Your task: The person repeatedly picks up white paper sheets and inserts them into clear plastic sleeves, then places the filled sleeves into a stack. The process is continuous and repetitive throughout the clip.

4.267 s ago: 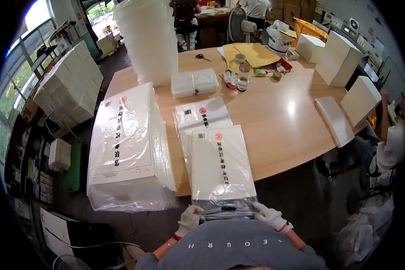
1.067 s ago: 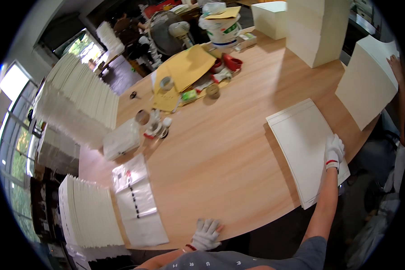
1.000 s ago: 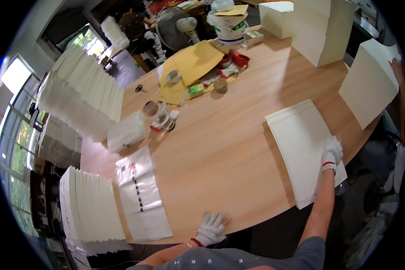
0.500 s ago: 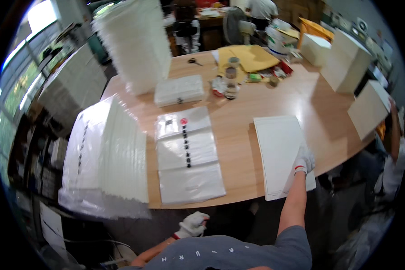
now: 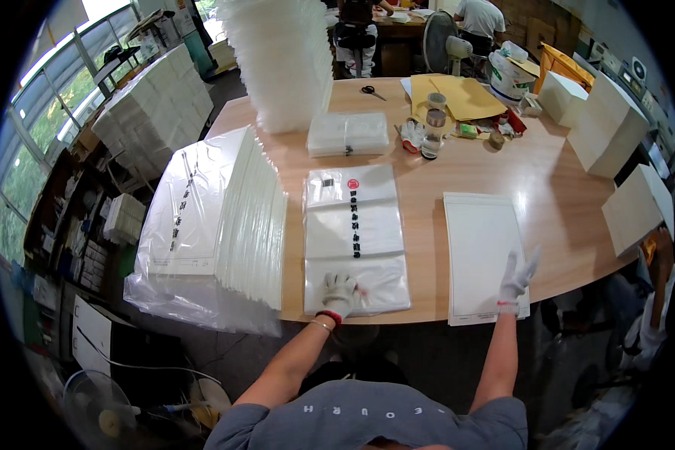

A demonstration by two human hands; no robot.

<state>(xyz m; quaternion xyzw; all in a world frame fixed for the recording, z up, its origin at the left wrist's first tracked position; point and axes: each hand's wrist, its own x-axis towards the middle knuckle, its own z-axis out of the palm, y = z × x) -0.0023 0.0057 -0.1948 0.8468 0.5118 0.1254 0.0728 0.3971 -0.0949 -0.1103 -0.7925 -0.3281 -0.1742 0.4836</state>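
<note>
Wide wooden tabletop seen from above. Left hand, in a white glove, pressed flat and open on the near end of a clear plastic sleeve with a red mark and dark print, lying lengthwise at the table's middle; holding nothing, only pinning it down. Right hand, gloved too, fingers spread, resting on the near right part of a flat white sheet lying just right of the sleeve, a strip of bare wood between them.

Compared with a second ago: sheet drawn from the far right of the table to a spot close beside the sleeve; left hand up from the table edge onto the sleeve. Probably sheet and sleeve now lined up for pairing.

At left, a tall leaning stack of bagged white packs. Beyond, a small bundle of sleeves.
</note>
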